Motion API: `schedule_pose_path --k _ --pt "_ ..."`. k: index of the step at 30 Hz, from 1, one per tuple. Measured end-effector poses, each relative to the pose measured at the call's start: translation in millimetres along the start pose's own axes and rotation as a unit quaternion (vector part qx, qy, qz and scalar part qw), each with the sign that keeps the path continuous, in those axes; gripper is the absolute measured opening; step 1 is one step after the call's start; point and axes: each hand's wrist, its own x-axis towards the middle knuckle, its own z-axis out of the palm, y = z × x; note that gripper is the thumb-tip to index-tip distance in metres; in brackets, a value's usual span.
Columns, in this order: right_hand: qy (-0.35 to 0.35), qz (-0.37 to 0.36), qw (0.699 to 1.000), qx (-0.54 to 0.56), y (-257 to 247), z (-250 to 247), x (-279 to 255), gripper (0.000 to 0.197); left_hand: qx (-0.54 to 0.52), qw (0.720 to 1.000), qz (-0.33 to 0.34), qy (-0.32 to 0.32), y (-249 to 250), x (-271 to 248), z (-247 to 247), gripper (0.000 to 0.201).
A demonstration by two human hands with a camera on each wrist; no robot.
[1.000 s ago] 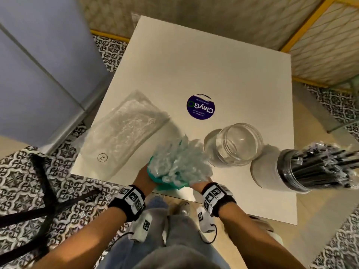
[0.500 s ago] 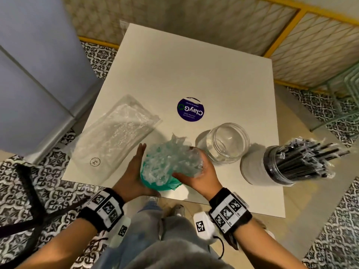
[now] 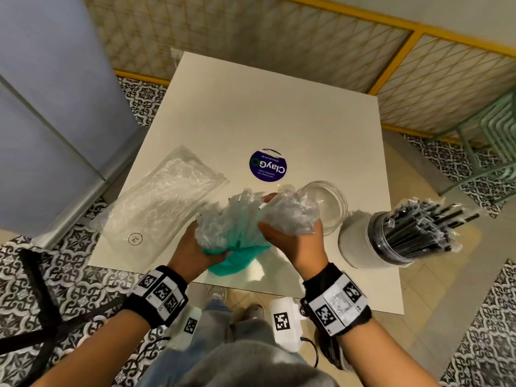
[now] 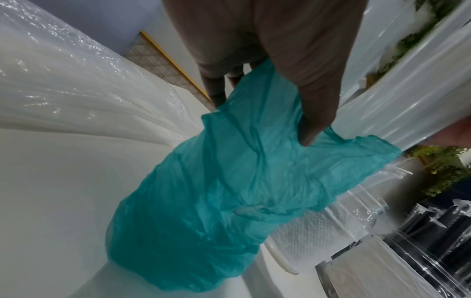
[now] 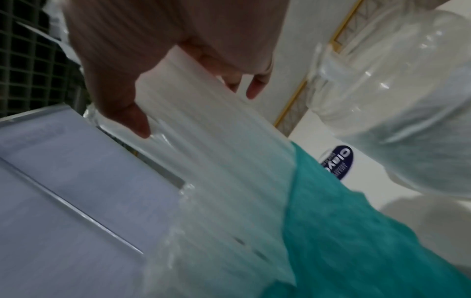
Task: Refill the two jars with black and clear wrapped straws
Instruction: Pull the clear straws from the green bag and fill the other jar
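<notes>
- My left hand (image 3: 192, 254) pinches the teal bag (image 3: 237, 258) at the white table's (image 3: 279, 107) 6 o'clock edge; my right hand (image 3: 293, 241) wraps the clear wrapped straws (image 3: 290, 216)
- Twelve o'clock tabletop lies bare
- Only the head view shows the black straw jar (image 3: 371, 244) at 3 o'clock

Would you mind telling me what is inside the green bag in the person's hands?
Clear wrapped straws stick out of the green bag; the right hand grips a bunch, the left hand holds the bag. The green plastic hides how many straws remain inside.
</notes>
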Motion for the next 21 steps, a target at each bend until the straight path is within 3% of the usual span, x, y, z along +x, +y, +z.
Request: schedule_pose_path --k 2,5,14,18,21 --pt "-0.001 -0.009 0.998 0.067 -17.5 -15.1 -1.2 0.035 0.002 1.0 0.005 -0.002 -0.2 0.6 0.6 0.081" --pt "0.002 -0.005 0.99 0.143 -43.0 -34.4 -0.3 0.035 -0.014 1.0 -0.007 -0.003 -3.0 0.1 0.4 0.083" --pt "0.133 -0.116 0.96 0.219 -96.4 -90.4 32.1 0.024 -0.012 1.0 -0.015 0.009 -7.3 5.7 1.0 0.088" --pt "0.228 -0.135 0.938 0.223 -107.4 -123.4 37.2 0.033 -0.022 1.0 0.004 0.017 -4.3 5.2 1.5 0.077" --pt "0.257 -0.121 0.939 0.195 -94.3 -125.6 40.1 0.032 -0.018 1.0 0.01 0.015 -4.9 2.5 1.6 0.077"
